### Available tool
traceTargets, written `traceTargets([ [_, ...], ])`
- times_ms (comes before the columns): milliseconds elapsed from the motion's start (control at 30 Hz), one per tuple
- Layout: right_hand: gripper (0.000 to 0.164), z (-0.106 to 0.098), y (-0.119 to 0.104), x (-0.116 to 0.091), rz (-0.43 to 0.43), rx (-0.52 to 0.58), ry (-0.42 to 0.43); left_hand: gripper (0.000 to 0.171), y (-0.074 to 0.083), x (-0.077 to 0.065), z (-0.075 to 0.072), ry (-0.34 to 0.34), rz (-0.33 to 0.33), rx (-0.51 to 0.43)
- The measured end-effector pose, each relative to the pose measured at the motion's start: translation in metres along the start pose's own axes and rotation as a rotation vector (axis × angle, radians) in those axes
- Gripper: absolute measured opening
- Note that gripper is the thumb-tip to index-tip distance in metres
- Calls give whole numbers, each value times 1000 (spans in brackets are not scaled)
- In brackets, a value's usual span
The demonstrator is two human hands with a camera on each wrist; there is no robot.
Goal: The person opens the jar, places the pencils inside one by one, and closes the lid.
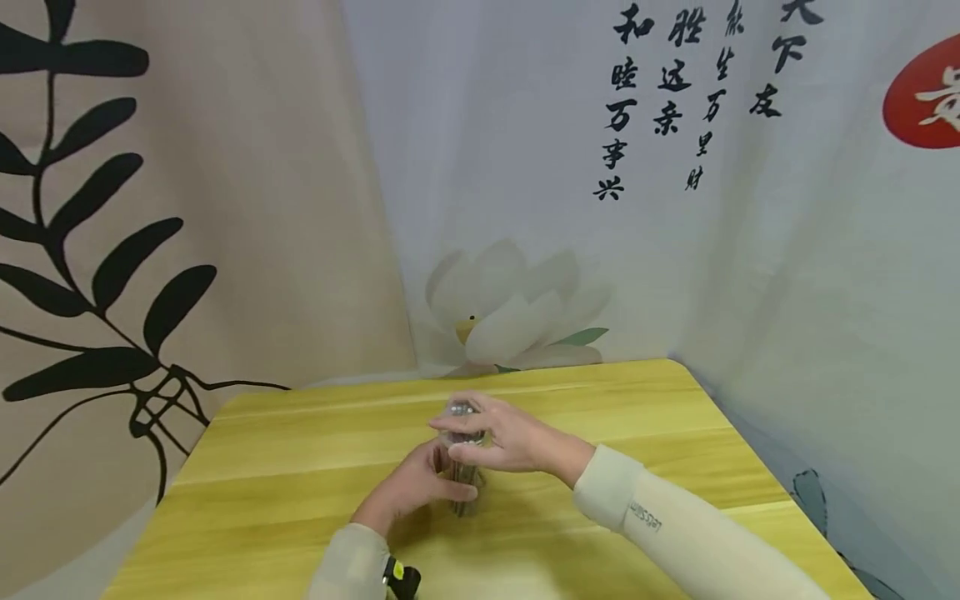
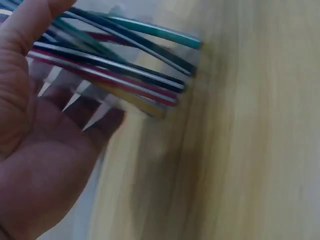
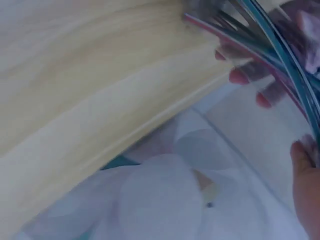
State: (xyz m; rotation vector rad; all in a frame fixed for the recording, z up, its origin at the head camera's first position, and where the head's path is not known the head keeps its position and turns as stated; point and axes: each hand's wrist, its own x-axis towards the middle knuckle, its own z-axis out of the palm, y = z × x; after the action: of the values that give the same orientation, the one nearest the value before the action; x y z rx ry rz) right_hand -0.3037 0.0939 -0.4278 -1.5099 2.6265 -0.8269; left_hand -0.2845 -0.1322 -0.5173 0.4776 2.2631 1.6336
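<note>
A clear container (image 1: 463, 471) full of long thin pencils (image 2: 150, 82) stands upright between the hands in the head view. The pencils are green, dark blue, red and yellowish, with pale stripes. My left hand (image 1: 411, 492) grips the container's lower side, thumb in front and fingers behind; through its clear wall those fingers (image 3: 272, 92) show in the right wrist view. My right hand (image 1: 504, 433) holds the container's top, with fingers and thumb on either side of it. Only the edge of the right hand (image 3: 306, 195) shows in the right wrist view.
A yellow wood-grain table (image 1: 285, 467) lies under both hands. Behind it hangs a pale curtain (image 1: 510, 183) with dark leaves, a lotus flower and written characters. The table's far edge is near the curtain.
</note>
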Motion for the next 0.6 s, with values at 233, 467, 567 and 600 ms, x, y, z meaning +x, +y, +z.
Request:
traceTargets([
  [233,51,5,8,-22,151,-104,246,88,18,22,63,297,106,138],
  [467,51,8,1,-19,160,-209,354,75,28,25,92,509,71,196],
  [567,51,2,8,-24,154,-187,292,83,23,26,81,377,66,156],
  [600,51,1,11,-26,156,-165,265,87,20,27,78,325,63,146],
])
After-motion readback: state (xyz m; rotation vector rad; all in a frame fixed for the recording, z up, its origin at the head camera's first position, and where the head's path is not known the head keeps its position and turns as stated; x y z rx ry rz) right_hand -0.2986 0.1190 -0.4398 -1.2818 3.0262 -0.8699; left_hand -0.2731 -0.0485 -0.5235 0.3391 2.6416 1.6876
